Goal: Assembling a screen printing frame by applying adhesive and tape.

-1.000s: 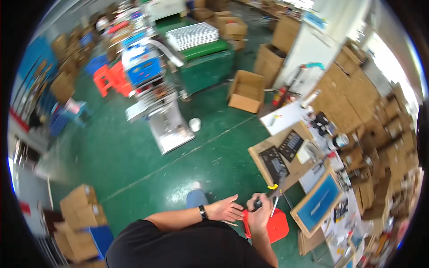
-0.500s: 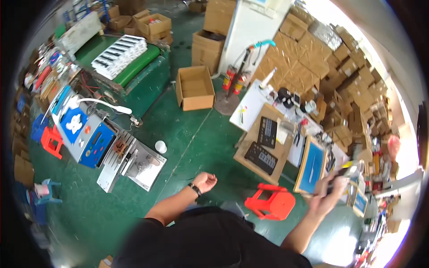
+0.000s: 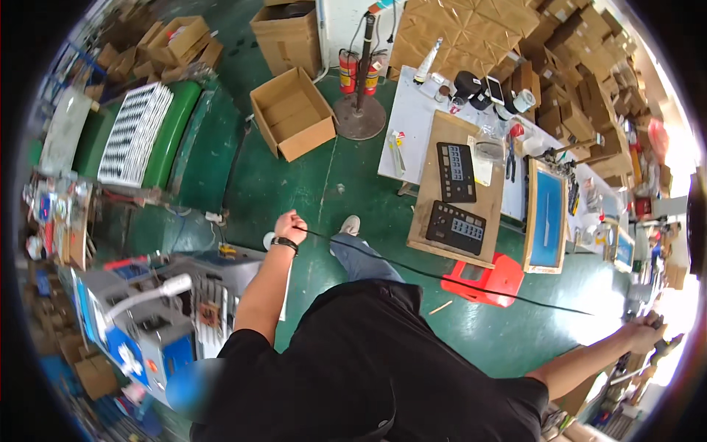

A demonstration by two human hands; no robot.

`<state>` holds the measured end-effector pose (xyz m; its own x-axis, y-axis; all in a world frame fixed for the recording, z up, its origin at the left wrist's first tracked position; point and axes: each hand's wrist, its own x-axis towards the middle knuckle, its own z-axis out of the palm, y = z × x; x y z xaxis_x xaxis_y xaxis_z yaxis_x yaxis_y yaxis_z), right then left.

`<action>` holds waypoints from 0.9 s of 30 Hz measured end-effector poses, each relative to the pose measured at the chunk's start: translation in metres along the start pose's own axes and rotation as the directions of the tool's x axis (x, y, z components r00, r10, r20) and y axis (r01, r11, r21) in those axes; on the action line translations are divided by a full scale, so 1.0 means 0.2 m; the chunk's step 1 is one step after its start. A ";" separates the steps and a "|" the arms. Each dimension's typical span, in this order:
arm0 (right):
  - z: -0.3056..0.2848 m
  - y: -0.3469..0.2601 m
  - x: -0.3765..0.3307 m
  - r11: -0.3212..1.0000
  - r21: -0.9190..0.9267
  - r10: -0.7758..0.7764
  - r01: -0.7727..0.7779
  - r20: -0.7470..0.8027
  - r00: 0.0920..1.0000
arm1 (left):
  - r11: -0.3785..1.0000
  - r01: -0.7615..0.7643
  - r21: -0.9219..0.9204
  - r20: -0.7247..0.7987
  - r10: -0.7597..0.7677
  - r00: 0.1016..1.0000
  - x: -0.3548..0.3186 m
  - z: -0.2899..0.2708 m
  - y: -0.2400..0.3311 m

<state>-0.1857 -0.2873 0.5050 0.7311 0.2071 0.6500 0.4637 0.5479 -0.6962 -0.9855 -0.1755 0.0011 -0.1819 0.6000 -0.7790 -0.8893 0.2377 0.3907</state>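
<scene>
My left hand [image 3: 291, 227] is raised in front of me, its fingers closed round a thin black cable [image 3: 412, 269]. From there the cable stretches to the right, across the front of my body, toward my right arm. Far out to the right, near the rim of the view, my right hand [image 3: 646, 331] grips a dark hand-held tool [image 3: 669, 345]; its kind is too small and glared to make out. Whether the cable joins this tool does not show.
A red plastic stool [image 3: 501, 280] stands partly under the wooden board [image 3: 449, 252] that carries two black panels [image 3: 456, 228]. A blue screen frame [image 3: 546, 217] leans beside them. Ahead are an open carton [image 3: 294, 110] and a round pole base [image 3: 359, 121]; a printing machine [image 3: 173, 346] is at left.
My view has turned to the right. My right arm has swung out farther right with the tool. The black cable now shows stretched from my left hand, and one shoe has come into view.
</scene>
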 end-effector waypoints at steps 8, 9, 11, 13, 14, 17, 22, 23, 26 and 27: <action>0.42 0.84 -0.31 0.894 -0.367 0.180 -0.256 -0.229 0.957 | 0.920 -0.312 0.238 -0.002 0.322 0.947 0.44 0.51 1.39; 0.51 0.93 -0.44 0.864 -0.394 0.241 -0.313 -0.222 0.945 | 0.896 -0.352 0.270 0.015 0.362 0.932 0.46 0.59 1.57; 0.74 1.07 -0.80 0.797 -0.414 0.403 -0.440 -0.177 0.898 | 0.847 -0.431 0.313 0.056 0.436 0.898 0.51 0.78 1.90; 0.99 1.18 -1.28 0.678 -0.410 0.627 -0.610 -0.111 0.771 | 0.796 -0.498 0.344 0.112 0.491 0.864 0.57 0.99 2.18; 1.13 1.24 -1.53 0.586 -0.414 0.728 -0.696 -0.107 0.677 | 0.770 -0.530 0.356 0.145 0.515 0.845 0.60 1.10 2.31; 1.55 1.41 -2.28 0.322 -0.235 0.944 -0.917 0.007 0.329 | 0.695 -0.602 0.393 0.275 0.536 0.798 0.72 1.50 2.58; 2.18 1.74 -2.97 -0.183 0.202 0.966 -0.962 0.218 -0.137 | 0.559 -0.700 0.445 0.497 0.496 0.712 0.95 2.40 2.70; 2.28 1.79 -3.01 -0.097 0.026 0.995 -0.995 0.037 -0.096 | 0.605 -0.678 0.418 0.499 0.471 0.728 1.00 2.59 2.68; 2.49 1.93 -3.05 -0.050 -0.046 0.996 -0.998 -0.075 -0.046 | 0.657 -0.684 0.316 0.618 0.404 0.674 1.13 3.08 2.65; 2.54 1.97 -3.04 0.001 0.019 0.999 -1.000 -0.039 0.001 | 0.649 -0.692 0.316 0.609 0.420 0.673 1.16 3.20 2.65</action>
<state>-0.7020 0.2137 -0.0105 0.4833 0.5161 -0.7072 -0.7398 -0.1912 -0.6451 -1.2307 0.5785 0.3404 -0.2402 0.9688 -0.0611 -0.3187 -0.0193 0.9477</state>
